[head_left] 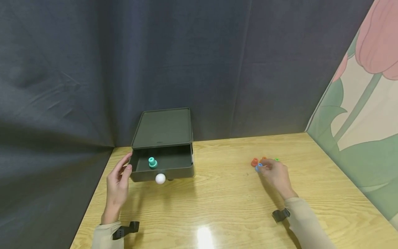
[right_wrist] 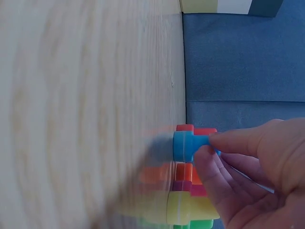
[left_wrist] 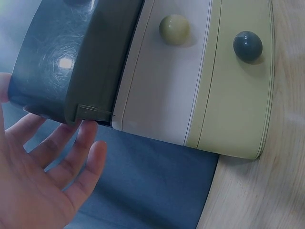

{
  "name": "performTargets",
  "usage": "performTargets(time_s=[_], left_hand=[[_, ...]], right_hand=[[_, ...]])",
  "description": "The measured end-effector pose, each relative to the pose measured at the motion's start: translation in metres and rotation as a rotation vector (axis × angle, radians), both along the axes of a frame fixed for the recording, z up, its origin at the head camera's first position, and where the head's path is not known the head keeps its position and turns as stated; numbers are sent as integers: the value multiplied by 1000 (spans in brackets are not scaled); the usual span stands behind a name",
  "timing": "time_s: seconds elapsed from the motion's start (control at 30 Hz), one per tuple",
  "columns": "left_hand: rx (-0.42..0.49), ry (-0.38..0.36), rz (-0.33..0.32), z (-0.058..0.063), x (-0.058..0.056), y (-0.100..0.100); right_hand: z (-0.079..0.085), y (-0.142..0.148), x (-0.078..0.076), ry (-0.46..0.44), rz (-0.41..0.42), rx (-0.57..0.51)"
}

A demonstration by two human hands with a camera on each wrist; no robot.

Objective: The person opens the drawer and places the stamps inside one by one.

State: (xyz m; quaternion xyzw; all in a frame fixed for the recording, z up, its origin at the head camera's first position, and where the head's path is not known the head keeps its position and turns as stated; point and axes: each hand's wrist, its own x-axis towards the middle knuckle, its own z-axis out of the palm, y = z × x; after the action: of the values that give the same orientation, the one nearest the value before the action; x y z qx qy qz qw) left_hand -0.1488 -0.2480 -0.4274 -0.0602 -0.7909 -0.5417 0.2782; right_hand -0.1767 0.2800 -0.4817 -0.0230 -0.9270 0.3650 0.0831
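Note:
My left hand is at the left side of a small dark drawer cabinet, its fingers loosely bent and touching the side of the pulled-out top drawer. Inside that drawer stands a teal stepped peg. In the left wrist view, the fingertips meet the dark drawer's lower edge. Over on the right, my right hand pinches the narrow top of a blue peg between thumb and finger. The blue peg's wide base is at the tabletop.
Around the right hand stand a red peg, an orange peg, a yellow peg and a green peg. Below the dark drawer are a white drawer and a yellow-green drawer with round knobs. A dark curtain hangs behind the table.

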Motion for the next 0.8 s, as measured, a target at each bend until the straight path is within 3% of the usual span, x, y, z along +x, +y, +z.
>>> performTargets(time_s=[0.53, 0.8], left_hand=[[3, 0, 1, 0, 1, 0], [2, -3, 0, 1, 1, 0]], right_hand=[[1, 1, 2, 31, -5, -4], [12, 2, 4, 56, -16, -22]])
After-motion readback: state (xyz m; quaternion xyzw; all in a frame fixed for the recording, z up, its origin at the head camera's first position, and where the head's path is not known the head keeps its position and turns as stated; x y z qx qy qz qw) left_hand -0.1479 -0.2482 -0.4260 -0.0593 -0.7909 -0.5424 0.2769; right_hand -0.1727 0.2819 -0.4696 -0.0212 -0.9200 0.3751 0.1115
